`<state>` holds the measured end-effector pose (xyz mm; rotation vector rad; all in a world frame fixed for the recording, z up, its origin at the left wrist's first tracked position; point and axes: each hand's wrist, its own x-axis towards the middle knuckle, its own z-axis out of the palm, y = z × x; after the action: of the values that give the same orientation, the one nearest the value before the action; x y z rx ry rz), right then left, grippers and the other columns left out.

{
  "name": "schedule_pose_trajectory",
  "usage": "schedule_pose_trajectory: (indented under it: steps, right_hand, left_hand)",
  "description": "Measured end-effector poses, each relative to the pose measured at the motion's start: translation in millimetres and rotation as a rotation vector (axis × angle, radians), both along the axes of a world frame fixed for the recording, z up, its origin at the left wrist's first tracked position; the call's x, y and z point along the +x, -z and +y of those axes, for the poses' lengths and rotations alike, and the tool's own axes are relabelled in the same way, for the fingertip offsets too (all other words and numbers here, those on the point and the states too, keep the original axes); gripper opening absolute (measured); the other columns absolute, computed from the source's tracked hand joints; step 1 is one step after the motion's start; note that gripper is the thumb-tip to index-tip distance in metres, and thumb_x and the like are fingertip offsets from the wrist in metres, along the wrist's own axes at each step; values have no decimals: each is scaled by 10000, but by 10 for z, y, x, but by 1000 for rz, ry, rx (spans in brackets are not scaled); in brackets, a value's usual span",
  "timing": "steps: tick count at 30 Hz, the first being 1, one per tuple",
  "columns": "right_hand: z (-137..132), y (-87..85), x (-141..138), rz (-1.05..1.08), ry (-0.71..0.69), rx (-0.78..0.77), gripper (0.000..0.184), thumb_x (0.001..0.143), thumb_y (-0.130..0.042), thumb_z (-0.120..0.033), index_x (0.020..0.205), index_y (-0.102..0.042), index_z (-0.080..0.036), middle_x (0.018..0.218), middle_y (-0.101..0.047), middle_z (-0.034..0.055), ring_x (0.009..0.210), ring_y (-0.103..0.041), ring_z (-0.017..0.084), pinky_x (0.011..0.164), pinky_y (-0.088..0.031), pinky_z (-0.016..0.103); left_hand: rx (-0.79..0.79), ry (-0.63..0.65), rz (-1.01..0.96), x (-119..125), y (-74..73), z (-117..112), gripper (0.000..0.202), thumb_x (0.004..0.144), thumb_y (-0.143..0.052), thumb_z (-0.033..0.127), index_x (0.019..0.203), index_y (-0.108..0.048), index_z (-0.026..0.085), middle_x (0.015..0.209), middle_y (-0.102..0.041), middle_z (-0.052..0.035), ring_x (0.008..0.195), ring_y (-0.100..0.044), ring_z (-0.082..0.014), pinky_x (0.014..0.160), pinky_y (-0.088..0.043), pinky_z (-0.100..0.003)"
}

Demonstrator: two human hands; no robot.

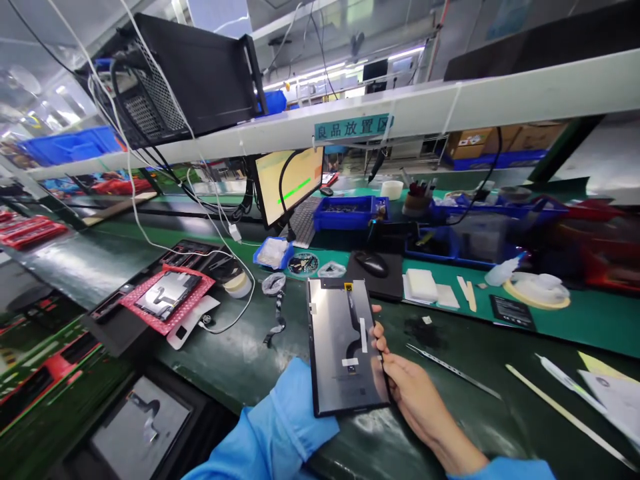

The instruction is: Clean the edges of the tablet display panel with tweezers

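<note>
A dark rectangular display panel [340, 340] with a black flex cable and white tape strips on its back is held above the green bench [235, 353]. My right hand [407, 387] grips its right edge, thumb on top and fingers closed round the side. My left arm in a blue sleeve [285, 427] reaches under the panel's lower left corner. The left hand itself is hidden behind the panel.
A pink bubble-wrap pad with another panel [167, 293] lies at left on black trays [150, 427]. A mouse [371, 263], white foam pads [423, 283], metal tweezers [450, 370], thin sticks [565, 413], blue parts bins [350, 213] and a monitor [290, 183] surround the work spot.
</note>
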<state>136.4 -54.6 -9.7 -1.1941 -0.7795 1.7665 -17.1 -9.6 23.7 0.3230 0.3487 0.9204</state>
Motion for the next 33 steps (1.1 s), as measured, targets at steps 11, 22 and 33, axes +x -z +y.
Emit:
schedule_pose_trajectory:
  steps: [11, 22, 33]
  right_hand:
    - [2, 79, 36, -40, 9, 17, 299, 560, -866, -406, 730, -726, -204, 719, -671, 15, 680, -581, 203, 614, -495, 302]
    - [15, 99, 20, 14, 60, -73, 302, 487, -902, -338, 676, -735, -172, 728, -680, 10, 673, -563, 155, 587, -504, 234]
    - [7, 135, 39, -9, 75, -92, 323, 478, -930, -347, 648, -714, -178, 656, -640, -14, 612, -518, 131, 532, -462, 220]
  left_hand:
    - [1, -72, -46, 109, 220, -52, 360, 910, -558, 367, 1191, -725, 218, 822, -520, -64, 692, -588, -178, 658, -435, -366]
    - [-94, -142, -88, 177, -55, -200, 368, 858, -455, 331, 1050, -739, 199, 751, -470, -18, 618, -500, -126, 619, -415, -245]
    - [-42, -129, -79, 161, 68, -151, 389, 879, -471, 364, 1124, -738, 224, 775, -500, -18, 645, -491, -128, 675, -398, -274]
